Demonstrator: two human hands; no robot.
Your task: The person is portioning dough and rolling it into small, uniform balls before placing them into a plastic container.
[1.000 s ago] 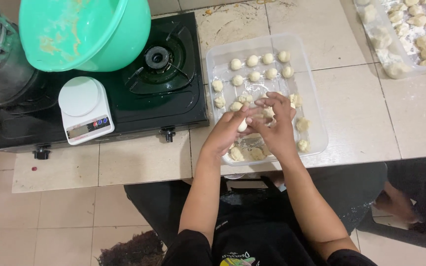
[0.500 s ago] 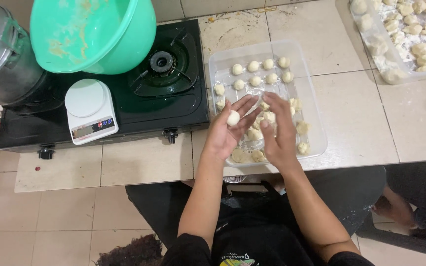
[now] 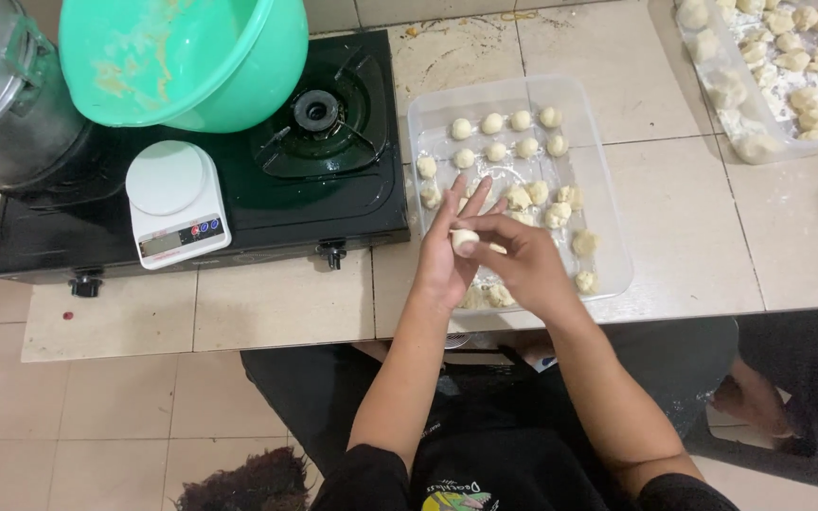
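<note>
My single head-worn camera looks steeply down from above the seated person, close enough that both forearms fill the lower centre, facing a tiled counter (image 3: 267,312) with a black stove (image 3: 239,203) left and a clear tray (image 3: 608,199) ahead.
</note>
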